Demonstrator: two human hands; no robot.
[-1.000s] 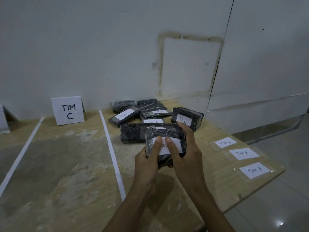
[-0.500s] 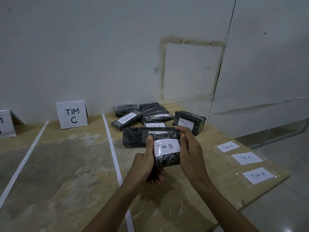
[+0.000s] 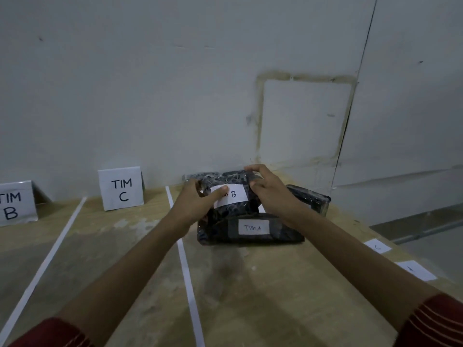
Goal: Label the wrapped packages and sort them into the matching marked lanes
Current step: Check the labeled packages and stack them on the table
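Two cards stand against the wall on our left: the TIM B sign, cut by the edge of view, and then, past a white tape line running down the table, the TIM C sign. Moving along, we reach a second tape line, and right above it is our left hand. It grips the left end of the TIM B package, and one of its fingers lies flat across the start of the white label, hiding the first letters. That package sits to the right of the second line, behind and above the TIM A package, which lies flat on the table with its label facing us. We cannot tell whether the held one rests on anything beneath it. Now our right hand: it clamps the package's right end, its fingers curled over the top edge. Just beyond that wrist a third package lies by the table's far right corner. Further right, two loose labels wait along the table edge, the C label and, nearer to us, the A label. A dark red sleeve closes the view.
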